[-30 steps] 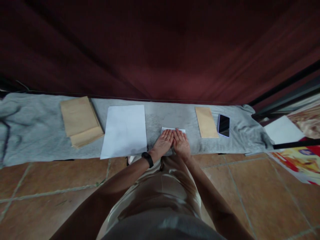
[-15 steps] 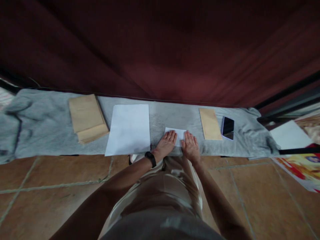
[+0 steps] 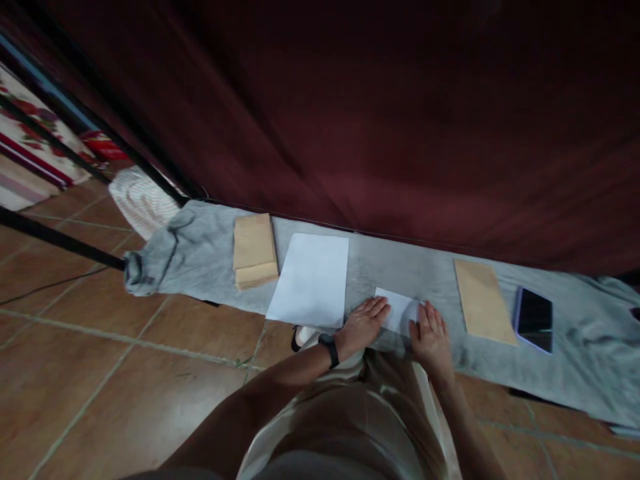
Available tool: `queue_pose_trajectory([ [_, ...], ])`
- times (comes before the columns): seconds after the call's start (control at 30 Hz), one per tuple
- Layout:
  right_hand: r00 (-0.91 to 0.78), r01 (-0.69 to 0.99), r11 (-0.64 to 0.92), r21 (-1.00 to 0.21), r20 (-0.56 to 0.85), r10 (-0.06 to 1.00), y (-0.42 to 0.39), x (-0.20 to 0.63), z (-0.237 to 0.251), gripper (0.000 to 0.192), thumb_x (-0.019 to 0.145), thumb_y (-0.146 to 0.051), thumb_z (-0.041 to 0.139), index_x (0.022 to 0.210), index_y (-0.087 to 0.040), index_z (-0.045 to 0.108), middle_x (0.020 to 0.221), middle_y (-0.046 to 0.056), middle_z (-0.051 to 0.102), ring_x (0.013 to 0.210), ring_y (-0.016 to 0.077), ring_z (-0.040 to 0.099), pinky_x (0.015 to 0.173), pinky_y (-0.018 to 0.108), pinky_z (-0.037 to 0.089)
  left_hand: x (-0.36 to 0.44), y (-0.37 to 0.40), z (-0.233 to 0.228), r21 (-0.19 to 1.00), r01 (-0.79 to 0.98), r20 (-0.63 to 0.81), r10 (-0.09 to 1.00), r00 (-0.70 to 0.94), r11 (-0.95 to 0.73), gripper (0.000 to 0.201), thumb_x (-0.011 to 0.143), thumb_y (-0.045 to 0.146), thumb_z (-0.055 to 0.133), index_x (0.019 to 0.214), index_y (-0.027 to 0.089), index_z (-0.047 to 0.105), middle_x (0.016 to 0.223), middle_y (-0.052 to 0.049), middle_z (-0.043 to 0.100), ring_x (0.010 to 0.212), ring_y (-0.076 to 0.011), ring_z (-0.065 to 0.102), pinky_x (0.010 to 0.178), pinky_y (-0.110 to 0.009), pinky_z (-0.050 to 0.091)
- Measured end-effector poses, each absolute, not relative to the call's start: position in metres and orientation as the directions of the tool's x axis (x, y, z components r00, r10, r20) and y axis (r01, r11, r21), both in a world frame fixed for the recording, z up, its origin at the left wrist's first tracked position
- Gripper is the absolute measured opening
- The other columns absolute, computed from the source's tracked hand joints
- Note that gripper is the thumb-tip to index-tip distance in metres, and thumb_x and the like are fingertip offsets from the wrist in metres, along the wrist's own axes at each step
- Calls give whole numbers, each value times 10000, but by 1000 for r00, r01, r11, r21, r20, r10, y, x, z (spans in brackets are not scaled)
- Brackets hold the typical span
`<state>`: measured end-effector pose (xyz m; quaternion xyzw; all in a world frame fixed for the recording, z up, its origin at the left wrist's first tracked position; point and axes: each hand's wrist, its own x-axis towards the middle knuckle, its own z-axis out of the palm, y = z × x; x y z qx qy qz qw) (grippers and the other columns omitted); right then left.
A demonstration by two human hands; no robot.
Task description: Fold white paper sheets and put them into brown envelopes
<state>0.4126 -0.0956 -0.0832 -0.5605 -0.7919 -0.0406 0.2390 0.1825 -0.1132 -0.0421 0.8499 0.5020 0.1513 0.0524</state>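
Rests left hand point(image 3: 367, 321) and right hand point(image 3: 432, 333) flat over opposite ends of a small white paper point(image 3: 400, 313) at the near edge of a narrow bench point(image 3: 410, 263), with a slack, unclenched grip. Has a large white sheet point(image 3: 313, 280) and a stack of brown paper point(image 3: 254, 245) to the left on gray cloth point(image 3: 193, 247) rumpled toward both ends, a single brown sheet point(image 3: 484, 303) and a phone point(image 3: 534, 320) to the right. Faces a dark red curtain point(image 3: 350, 133) beyond the far edge, with tiled floor point(image 3: 75, 367) below and striped cloth point(image 3: 143, 200) near black bars point(image 3: 60, 239) past the left end.

On cloth point(image 3: 410, 260), left to right — envelope stack point(image 3: 254, 245), paper sheet point(image 3: 313, 280), paper piece point(image 3: 401, 313) under hands point(image 3: 364, 323); single envelope point(image 3: 484, 300), phone point(image 3: 534, 320)
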Motion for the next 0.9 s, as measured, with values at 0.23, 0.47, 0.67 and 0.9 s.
queue_pose_trajectory([
  [0.23, -389, 854, 488, -180, 401, 829, -103, 381, -82, 580, 1066, -353, 364, 1624, -220, 276, 1636, 167, 378, 1481, 342, 401, 1163, 559, 373, 143, -121, -20, 368, 855, 282, 920, 272, -365, 410, 1017, 256, 464, 1411, 198, 561, 1503, -100, 577, 1426, -219, 499, 1217, -424, 375],
  [0.47, -393, 864, 481, -152, 394, 831, -107, 384, -88, 593, 1068, -370, 375, 1628, -201, 279, 1649, 158, 355, 1485, 335, 398, 1200, 557, 327, -43, -94, 24, 491, 758, 337, 709, -619, 429, 585, 992, 341, 541, 1498, 91, 389, 1629, -223, 343, 1538, -339, 267, 1229, -513, 278],
  [0.67, -371, 877, 458, -141, 407, 835, -106, 383, -93, 596, 1070, -396, 358, 1630, -210, 276, 1653, 145, 351, 1481, 336, 404, 1197, 557, 331, -143, -105, 25, 548, 497, 123, 522, -844, 673, 582, 808, 338, 777, 1220, 21, 515, 1236, -262, 622, 1278, -393, 511, 1043, -500, 416],
  [0.9, -381, 878, 462, -121, 406, 831, -107, 382, -90, 585, 1072, -397, 343, 1626, -215, 287, 1654, 143, 350, 1480, 333, 405, 1197, 549, 328, -148, -115, 10, 740, 319, 52, 422, -905, 592, 322, 747, 196, 744, 752, 242, 425, 773, -13, 570, 1045, -267, 581, 873, -372, 430],
])
